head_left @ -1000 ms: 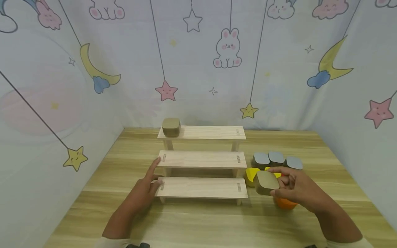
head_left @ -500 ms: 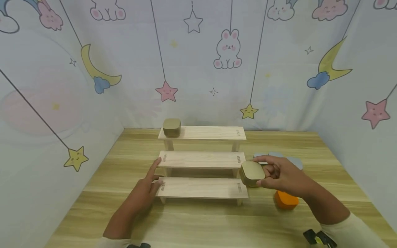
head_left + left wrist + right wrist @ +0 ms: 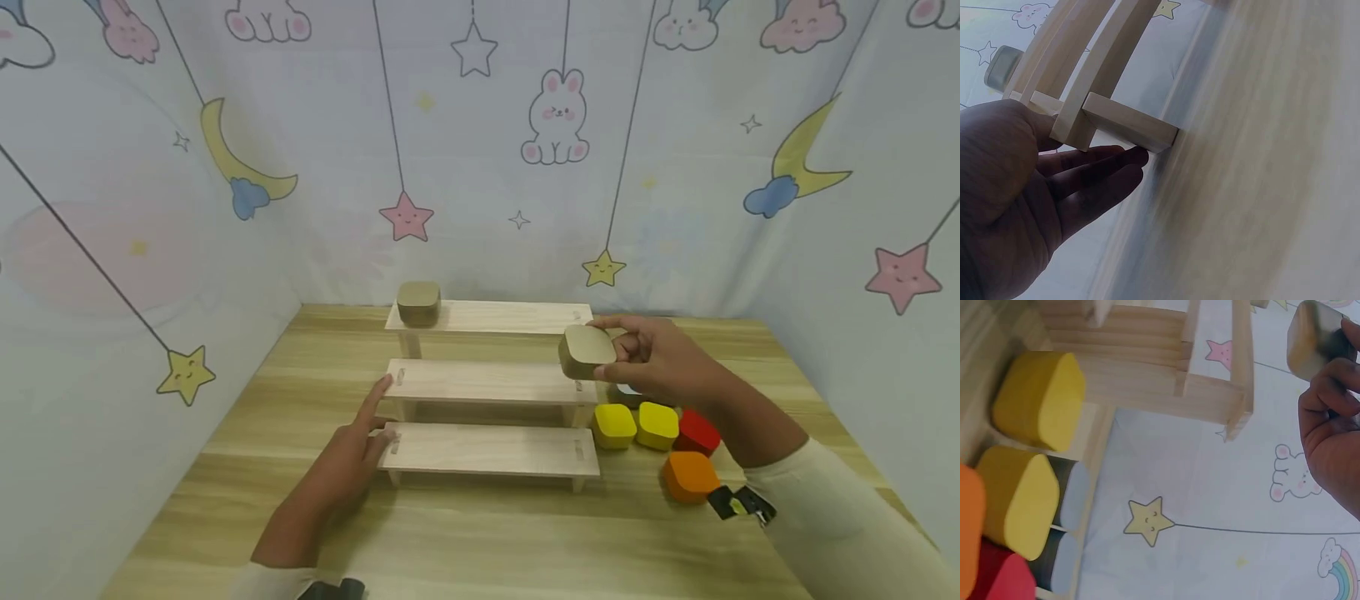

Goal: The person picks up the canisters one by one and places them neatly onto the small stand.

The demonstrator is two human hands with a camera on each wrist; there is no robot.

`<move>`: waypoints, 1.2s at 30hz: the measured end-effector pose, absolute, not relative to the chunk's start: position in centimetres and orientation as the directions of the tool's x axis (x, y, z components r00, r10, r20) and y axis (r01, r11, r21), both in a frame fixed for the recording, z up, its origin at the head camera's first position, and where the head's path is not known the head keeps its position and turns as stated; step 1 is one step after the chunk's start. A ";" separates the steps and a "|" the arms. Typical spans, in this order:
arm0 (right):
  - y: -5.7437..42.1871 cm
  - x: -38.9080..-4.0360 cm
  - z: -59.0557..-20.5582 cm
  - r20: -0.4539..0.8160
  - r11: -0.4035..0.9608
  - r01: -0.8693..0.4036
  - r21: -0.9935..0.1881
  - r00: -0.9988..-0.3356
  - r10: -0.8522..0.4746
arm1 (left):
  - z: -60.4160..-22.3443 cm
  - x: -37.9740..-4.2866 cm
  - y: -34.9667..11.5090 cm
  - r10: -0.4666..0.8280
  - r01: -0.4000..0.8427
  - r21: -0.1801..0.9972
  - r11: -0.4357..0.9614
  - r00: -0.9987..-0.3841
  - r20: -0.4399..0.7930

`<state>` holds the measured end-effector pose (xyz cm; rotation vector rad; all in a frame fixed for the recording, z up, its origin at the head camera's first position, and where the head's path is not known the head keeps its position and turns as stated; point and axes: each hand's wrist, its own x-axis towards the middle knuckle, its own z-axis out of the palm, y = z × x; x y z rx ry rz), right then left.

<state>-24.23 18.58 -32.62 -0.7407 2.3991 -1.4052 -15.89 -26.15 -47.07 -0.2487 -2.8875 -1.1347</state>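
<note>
My right hand [image 3: 663,358] pinches a tan rounded-square block [image 3: 587,348] between thumb and fingers. In the head view the block overlaps the right end of the middle step of a pale wooden three-step shelf [image 3: 480,382]. The right wrist view shows this held block [image 3: 1313,340] raised beside the shelf's end. At the shelf's left end is my left hand [image 3: 345,454], index finger touching the middle step and thumb at the lowest. Its other fingers extend loosely beside a shelf leg [image 3: 1129,120] in the left wrist view. A matching tan block [image 3: 418,304] sits on the top step's left end.
Right of the shelf stand two yellow blocks [image 3: 615,426], a red block [image 3: 699,431] and an orange block [image 3: 690,477] on the wood-grain table [image 3: 480,542]. Grey-topped blocks [image 3: 1072,494] lie behind them, partly hidden by the right hand. A patterned cloth [image 3: 480,167] encloses the back and sides.
My right hand has carried the tan block left and up, from over the coloured blocks to the shelf's right end. The left hand has stayed at the shelf.
</note>
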 end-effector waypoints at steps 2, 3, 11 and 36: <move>18.1 -24.9 -32.1 0.044 0.417 -0.306 -0.856 -0.846 -0.531 | -46.9 -15.9 -26.2 0.132 0.156 0.672 0.724 -0.987 0.087; 17.8 -25.2 -31.9 0.061 0.418 -0.321 -0.850 -0.848 -0.526 | -46.9 -15.9 -26.2 0.129 0.154 0.670 0.726 -0.988 0.088; 16.1 -27.8 -31.2 0.087 0.376 -0.329 -0.866 -0.840 -0.536 | -47.1 -15.8 -26.2 0.130 0.152 0.675 0.722 -0.988 0.084; 7.5 -31.1 -30.9 0.026 0.440 -0.365 -0.820 -0.792 -0.610 | -47.2 -16.0 -26.2 0.130 0.159 0.682 0.714 -0.987 0.094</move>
